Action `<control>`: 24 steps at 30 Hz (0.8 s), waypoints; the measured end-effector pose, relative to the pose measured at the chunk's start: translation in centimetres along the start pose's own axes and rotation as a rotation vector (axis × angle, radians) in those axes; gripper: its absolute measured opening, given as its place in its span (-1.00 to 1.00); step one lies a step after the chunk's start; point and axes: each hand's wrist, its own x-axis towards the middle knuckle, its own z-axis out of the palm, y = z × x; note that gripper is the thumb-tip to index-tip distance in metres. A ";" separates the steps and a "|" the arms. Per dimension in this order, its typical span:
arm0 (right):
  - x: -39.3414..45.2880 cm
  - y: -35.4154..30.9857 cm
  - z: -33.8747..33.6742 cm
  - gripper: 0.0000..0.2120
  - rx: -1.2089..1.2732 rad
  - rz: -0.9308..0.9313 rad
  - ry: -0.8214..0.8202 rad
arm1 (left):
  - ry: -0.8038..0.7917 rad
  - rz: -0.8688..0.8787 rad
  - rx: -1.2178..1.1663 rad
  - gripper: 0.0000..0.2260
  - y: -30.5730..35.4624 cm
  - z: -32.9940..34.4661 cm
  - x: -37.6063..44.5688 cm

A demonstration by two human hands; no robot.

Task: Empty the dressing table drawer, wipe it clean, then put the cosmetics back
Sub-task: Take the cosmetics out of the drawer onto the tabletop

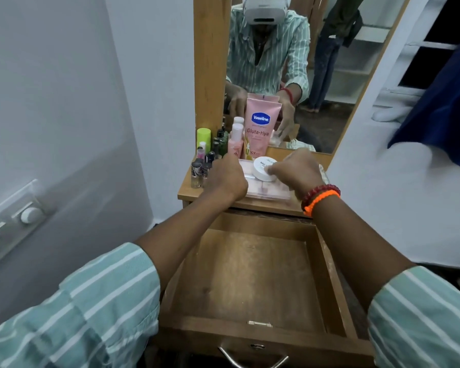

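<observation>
The wooden drawer [252, 277] is pulled out below me, and nothing lies inside it. On the table top [189, 191] lies a flat clear plastic box [266, 188] with a round white jar [260, 168] on it. My left hand [226, 176] is curled at the box's left edge, fingers hidden behind the knuckles. My right hand [295, 168] pinches the jar's right side. Behind them stand a pink Vaseline tube [259, 126], a small pink bottle [236, 140], a green-capped bottle [203, 138] and several nail polish bottles [201, 171].
A tall mirror [329, 75] in a wooden frame rises behind the table top and reflects me and another person standing behind. A wall with a switch panel [11, 224] is close on the left. A blue cloth [441, 107] hangs at the right. A metal handle [252, 359] sits on the drawer's front.
</observation>
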 end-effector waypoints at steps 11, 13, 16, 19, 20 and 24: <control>1.4 1.7 2.0 -0.50 -0.013 0.026 0.001 | -0.036 0.000 0.097 -0.85 -0.6 1.2 0.6; 1.5 2.0 1.7 -0.45 0.012 0.020 -0.016 | -0.046 0.014 0.139 -0.86 -0.4 1.2 0.4; 1.4 2.5 0.3 -0.58 0.014 -0.017 0.013 | -0.005 0.107 0.295 -0.90 0.6 1.4 -0.9; 1.5 3.8 -2.4 -0.89 0.001 -0.063 0.103 | 0.105 0.283 0.381 -0.94 2.9 2.1 -2.6; 1.6 4.5 -3.4 -0.90 -0.006 -0.072 0.139 | 0.101 0.350 0.355 -0.94 3.7 2.8 -2.9; 2.6 7.5 -5.9 -0.84 -0.049 -0.048 0.218 | -0.018 0.543 0.298 -0.87 6.5 5.9 -3.1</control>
